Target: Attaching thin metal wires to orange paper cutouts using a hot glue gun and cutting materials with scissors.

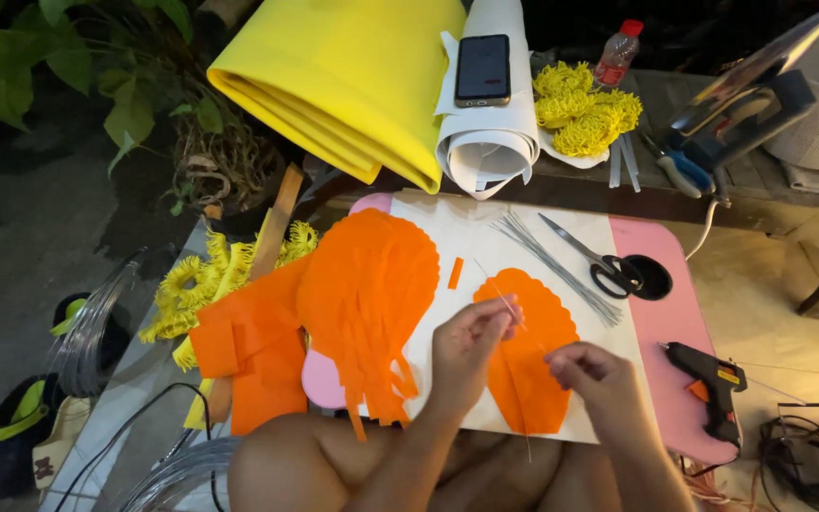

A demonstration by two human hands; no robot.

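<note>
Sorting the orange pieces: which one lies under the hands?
The scalloped orange petal on the white sheet, beneath the left hand and right hand. The big fringed pile and folded sheets lie further left.

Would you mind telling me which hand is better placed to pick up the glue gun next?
Right, probably. The right hand pinches the thin wire over the orange petal, on the side where the glue gun lies. The left hand is farther off and would have to cross over.

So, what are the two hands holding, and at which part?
Both pinch one thin grey wire: left hand near its upper end, right hand lower down, over the orange scalloped paper piece.
</note>
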